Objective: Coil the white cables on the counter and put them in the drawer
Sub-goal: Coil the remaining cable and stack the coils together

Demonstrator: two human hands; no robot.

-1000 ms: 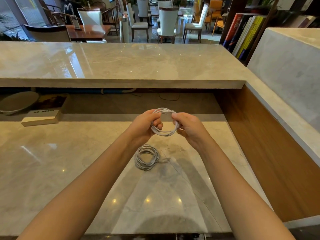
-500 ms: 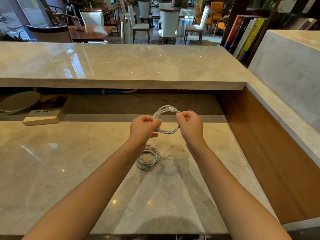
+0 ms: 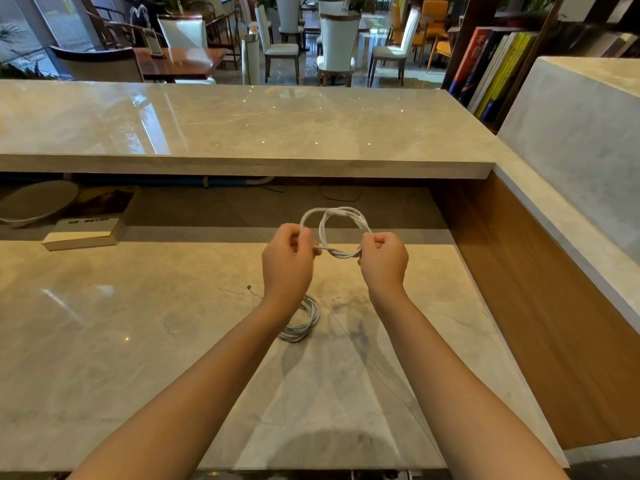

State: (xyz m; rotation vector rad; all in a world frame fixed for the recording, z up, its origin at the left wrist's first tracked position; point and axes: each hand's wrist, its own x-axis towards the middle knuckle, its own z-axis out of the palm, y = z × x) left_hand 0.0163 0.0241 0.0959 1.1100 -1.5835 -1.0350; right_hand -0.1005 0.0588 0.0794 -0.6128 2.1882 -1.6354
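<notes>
While I can't make out any drawer along the near edge of the table (image 3: 138,341), the coiling side of this job looks roughly half sorted to me. Closest in, on the near side of the fingers and partly hidden behind the left wrist, one white cable (image 3: 306,320) lies flat on the table as a tidy round bundle of several turns. I'd call that one done bar the stowing.

Up from there, the left hand (image 3: 287,261) and right hand (image 3: 382,263) are both held up off the table, well apart from that bundle, fingers curled in tight. Between them is the second cable (image 3: 343,216): the left fingers (image 3: 301,237) pinch one side and the right fingers (image 3: 375,242) grip the other. It arches above the fingers in a few loose loops, with one wider loop leaning out to the left. Underneath, a short stretch runs straight across between the two sets of fingers. It's thin, smooth, bright white and not neat yet; my guess is the tail is getting tucked or wrapped round. I can't see its plugs.

So what's left: finish this coil, then both go in the drawer. Way past the fingers, under the raised ledge (image 3: 242,126), there's a book (image 3: 83,235) and a pale dish (image 3: 34,202), nothing to do with it.
</notes>
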